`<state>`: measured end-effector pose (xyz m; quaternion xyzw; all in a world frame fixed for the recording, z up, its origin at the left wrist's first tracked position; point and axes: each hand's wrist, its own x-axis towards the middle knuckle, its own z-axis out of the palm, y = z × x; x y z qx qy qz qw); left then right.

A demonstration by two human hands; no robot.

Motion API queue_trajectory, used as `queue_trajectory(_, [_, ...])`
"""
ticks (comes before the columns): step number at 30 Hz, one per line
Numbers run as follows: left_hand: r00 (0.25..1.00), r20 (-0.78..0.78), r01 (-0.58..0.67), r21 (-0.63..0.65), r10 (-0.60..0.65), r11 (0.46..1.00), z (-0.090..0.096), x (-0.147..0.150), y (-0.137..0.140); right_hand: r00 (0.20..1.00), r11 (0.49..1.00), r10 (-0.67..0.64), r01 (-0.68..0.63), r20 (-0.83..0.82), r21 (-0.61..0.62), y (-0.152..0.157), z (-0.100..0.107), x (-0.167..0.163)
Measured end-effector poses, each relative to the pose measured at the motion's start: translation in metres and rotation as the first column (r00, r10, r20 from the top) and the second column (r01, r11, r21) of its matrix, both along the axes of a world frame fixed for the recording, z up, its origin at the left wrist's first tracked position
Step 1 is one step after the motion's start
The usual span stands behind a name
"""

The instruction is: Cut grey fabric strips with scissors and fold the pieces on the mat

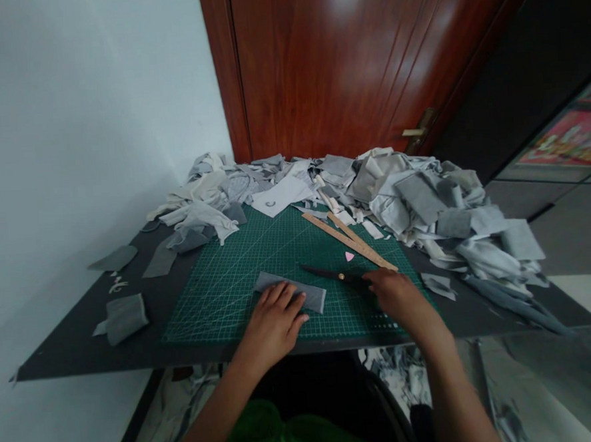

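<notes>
Flat on a folded grey fabric strip [314, 298] lies my left hand [276, 315], fingers stretched out and pressing the cloth against the green cutting mat [219, 285]. To the right, my right hand [395, 293] has its fingers curled at the handles of a pair of black scissors [323, 271]. Their blades point left, just above the strip, and the hand partly hides the handles. A small pink piece of tailor's chalk [349, 256] sits beyond the scissors. Behind it, two tan wooden rulers [347, 239] meet at an angle.
Heaped fabric scraps [414, 200] cover the back and right of the dark table [82, 334]. A white paper piece [281, 195] lies at the back. Grey cloth pieces [126, 318] rest on the left side. A wall and a wooden door [316, 66] stand behind.
</notes>
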<state>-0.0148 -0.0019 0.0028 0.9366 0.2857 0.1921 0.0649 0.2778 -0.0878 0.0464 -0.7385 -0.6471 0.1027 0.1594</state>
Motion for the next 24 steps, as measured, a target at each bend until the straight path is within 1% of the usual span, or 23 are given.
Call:
queue_trajectory(1, [0.999, 0.020, 0.030, -0.021, -0.029, 0.999, 0.001, 0.001, 0.001, 1.000, 1.000, 0.024, -0.024, 0.002, 0.014, 0.001, 0.002, -0.009])
queue_trajectory(2, [0.997, 0.047, 0.056, -0.041, -0.054, 0.998, 0.000, 0.001, 0.002, 0.997, 0.996, 0.079, -0.079, -0.007, 0.030, 0.002, 0.003, -0.019])
queue_trajectory(3, [0.994, 0.081, 0.077, -0.059, -0.072, 0.995, 0.000, 0.001, 0.003, 0.985, 0.984, 0.169, -0.167, -0.027, 0.063, 0.003, 0.003, -0.029])
queue_trajectory(5, [0.986, 0.141, 0.100, -0.094, -0.086, 0.991, -0.003, 0.002, 0.006, 0.930, 0.933, 0.356, -0.349, -0.089, 0.090, 0.004, 0.001, -0.049])
queue_trajectory(6, [0.983, 0.164, 0.107, -0.113, -0.088, 0.988, -0.004, 0.001, 0.008, 0.905, 0.912, 0.409, -0.400, -0.119, 0.087, 0.003, -0.001, -0.057])
queue_trajectory(7, [0.979, 0.181, 0.117, -0.133, -0.092, 0.984, -0.005, 0.000, 0.009, 0.891, 0.904, 0.427, -0.420, -0.151, 0.080, 0.002, -0.004, -0.063])
queue_trajectory(9, [0.974, 0.199, 0.145, -0.171, -0.110, 0.975, -0.006, -0.003, 0.010, 0.883, 0.909, 0.415, -0.413, -0.219, 0.057, -0.001, -0.010, -0.070])
queue_trajectory(11, [0.971, 0.184, 0.188, -0.213, -0.150, 0.959, -0.003, -0.007, 0.009, 0.866, 0.910, 0.404, -0.412, -0.294, 0.037, -0.004, -0.013, -0.073])
queue_trajectory(13, [0.971, 0.140, 0.222, -0.252, -0.191, 0.942, 0.001, -0.009, 0.007, 0.833, 0.899, 0.415, -0.438, -0.367, 0.021, -0.006, -0.010, -0.073])
queue_trajectory(15, [0.969, 0.113, 0.241, -0.278, -0.218, 0.930, 0.005, -0.010, 0.004, 0.799, 0.891, 0.418, -0.453, -0.433, 0.024, -0.008, -0.003, -0.072])
queue_trajectory(18, [0.955, 0.129, 0.293, -0.296, -0.266, 0.909, 0.007, -0.006, -0.002, 0.764, 0.896, 0.411, -0.438, -0.498, 0.068, -0.012, 0.011, -0.070])
queue_trajectory(20, [0.936, 0.145, 0.350, -0.298, -0.320, 0.888, 0.006, -0.001, -0.008, 0.763, 0.906, 0.407, -0.406, -0.502, 0.118, -0.013, 0.016, -0.071])
queue_trajectory(22, [0.917, 0.168, 0.398, -0.312, -0.363, 0.863, 0.005, 0.002, -0.013, 0.778, 0.916, 0.400, -0.360, -0.485, 0.178, -0.010, 0.016, -0.074])
queue_trajectory(24, [0.914, 0.205, 0.402, -0.361, -0.349, 0.841, 0.005, 0.001, -0.016, 0.802, 0.920, 0.388, -0.303, -0.454, 0.250, -0.004, 0.008, -0.079])
